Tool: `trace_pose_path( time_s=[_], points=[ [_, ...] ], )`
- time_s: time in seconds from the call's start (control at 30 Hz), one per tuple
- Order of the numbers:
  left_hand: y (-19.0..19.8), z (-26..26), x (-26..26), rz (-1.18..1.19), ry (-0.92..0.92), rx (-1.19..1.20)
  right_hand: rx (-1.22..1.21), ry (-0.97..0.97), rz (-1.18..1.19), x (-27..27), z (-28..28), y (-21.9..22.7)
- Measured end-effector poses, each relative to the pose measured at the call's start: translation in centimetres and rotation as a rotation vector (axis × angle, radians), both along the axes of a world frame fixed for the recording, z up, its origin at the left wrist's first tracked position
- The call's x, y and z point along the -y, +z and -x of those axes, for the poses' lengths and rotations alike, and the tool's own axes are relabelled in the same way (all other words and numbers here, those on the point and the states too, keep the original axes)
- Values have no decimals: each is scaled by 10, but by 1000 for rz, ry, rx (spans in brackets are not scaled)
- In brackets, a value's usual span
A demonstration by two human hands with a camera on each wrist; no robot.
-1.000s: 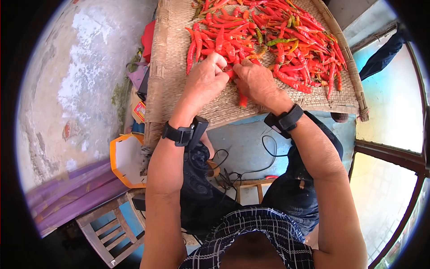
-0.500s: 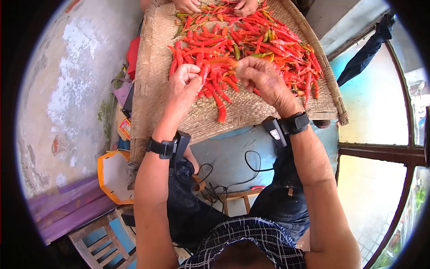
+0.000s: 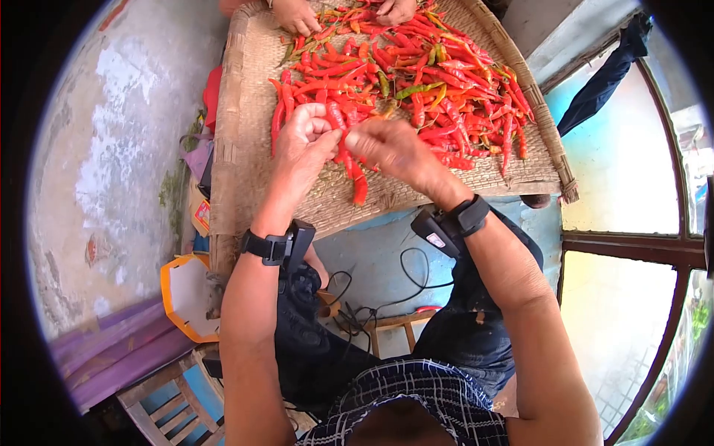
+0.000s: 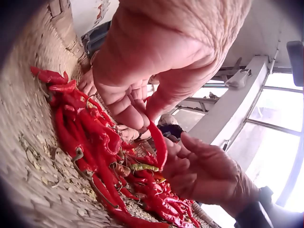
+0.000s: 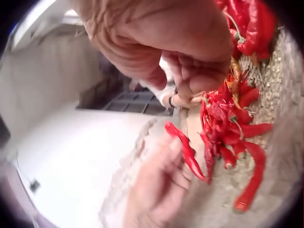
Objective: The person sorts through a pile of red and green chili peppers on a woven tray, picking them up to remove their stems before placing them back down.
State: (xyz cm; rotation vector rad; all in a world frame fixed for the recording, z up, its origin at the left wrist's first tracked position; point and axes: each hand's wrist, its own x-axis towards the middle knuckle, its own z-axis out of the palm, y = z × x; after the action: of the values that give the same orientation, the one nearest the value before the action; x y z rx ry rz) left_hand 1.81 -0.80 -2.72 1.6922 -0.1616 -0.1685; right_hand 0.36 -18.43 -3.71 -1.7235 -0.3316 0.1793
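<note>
My left hand (image 3: 297, 156) pinches a slim red chili pepper (image 4: 159, 145) between thumb and fingers, just above the near edge of a pile of chilies (image 3: 446, 78). Facing it is my right hand (image 3: 398, 152), its fingertips right by the pepper's free end. In the right wrist view a gap shows between the right thumb and the loosely bent fingers, with nothing held there. The chilies are mostly red, with a few green and orange ones, and lie on a large woven tray (image 3: 249, 141).
Another person's hands (image 3: 295, 15) reach into the pile at the far edge. A yellow-rimmed box (image 3: 193, 297) stands low at the left by the wall. Black cables (image 3: 364, 316) hang below the tray, near a wooden stool (image 3: 398, 327). Windows (image 3: 617, 312) line the right side.
The view has shifted, bringing the other person's hands into sight. My right hand lifted away from the left over the pile, then came back down close to the pepper in my left hand.
</note>
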Motion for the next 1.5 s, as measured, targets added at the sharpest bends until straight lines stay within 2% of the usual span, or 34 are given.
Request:
trace_pose_path(
  time_s=[0.13, 0.2, 0.27, 0.33, 0.37, 0.4, 0.47, 0.5, 0.57, 0.6, 0.7, 0.73, 0.8, 0.83, 0.87, 0.9, 0.93, 1.0, 1.03, 1.1, 1.17, 1.27, 1.33, 1.37, 1.43, 1.47, 1.5],
  points=[
    [-6, -2, 1, 35, 2, 36, -78, 78, 16, -15, 5, -9],
    [-3, 0, -1, -77, 31, 52, -16, 42, 112, -7, -3, -9],
    [-2, 2, -4, -99, 74, 86, -58, -26, 146, 6, -9, 0],
    [1, 5, -9, -586, -122, 177, -103, -148, 119, 21, -15, 11],
    [-1, 9, -9, -601, -202, 151, -138, -220, -25, 27, -18, 12],
    [1, 14, -7, -603, -200, 148, -87, -268, -105, 38, -22, 14],
    [7, 24, 0, -700, -402, 59, -153, -404, -493, 53, -30, 17],
    [6, 26, 3, -771, -441, 78, -155, -405, -494, 58, -33, 18],
    [6, 33, 5, -781, -450, 139, -246, -546, -949, 65, -35, 17],
    [6, 35, 7, -791, -458, 200, -246, -551, -953, 66, -34, 14],
    [-8, 30, 6, -734, -417, 166, -356, -348, -654, 53, -29, -3],
    [-8, 28, 5, -735, -423, 166, -328, -279, -479, 45, -21, 2],
    [-6, 24, 1, -694, -383, 131, -67, -95, 62, 27, -12, 11],
    [-5, 19, 0, -641, -371, 49, -67, -99, 60, 24, -12, 0],
    [-6, 15, -1, -644, -375, 49, 249, 25, 212, 20, -13, -19],
    [-5, 12, -2, -463, -296, 46, 566, 149, 363, 15, -12, -22],
    [-4, 9, -2, -282, -215, 42, 565, 145, 363, 13, -11, -24],
    [1, 6, -6, -306, -195, 101, 353, 145, 337, 9, -5, -20],
    [3, 6, -6, -299, -188, 33, 354, 146, 338, 9, -4, -14],
    [2, 5, -9, -291, -171, -31, 115, 146, 353, 10, -5, -1],
    [-6, 3, -8, -224, 15, 100, 139, 109, 343, 15, -10, -1],
    [-6, 0, -12, -199, 99, 111, 233, 35, 306, 35, -24, 0],
    [-10, -2, -16, -209, 99, 109, 39, -158, 88, 50, -29, 14],
    [-10, -2, -17, -283, 77, 130, 39, -157, 88, 59, -35, 13],
    [-11, -2, -17, -357, 54, 151, -43, -370, -575, 72, -44, 12],
    [-11, -2, -17, -381, 22, 135, -42, -369, -574, 75, -46, 8],
    [-11, -1, -16, -403, -10, 120, -109, -450, -626, 75, -46, 7]
  ],
)
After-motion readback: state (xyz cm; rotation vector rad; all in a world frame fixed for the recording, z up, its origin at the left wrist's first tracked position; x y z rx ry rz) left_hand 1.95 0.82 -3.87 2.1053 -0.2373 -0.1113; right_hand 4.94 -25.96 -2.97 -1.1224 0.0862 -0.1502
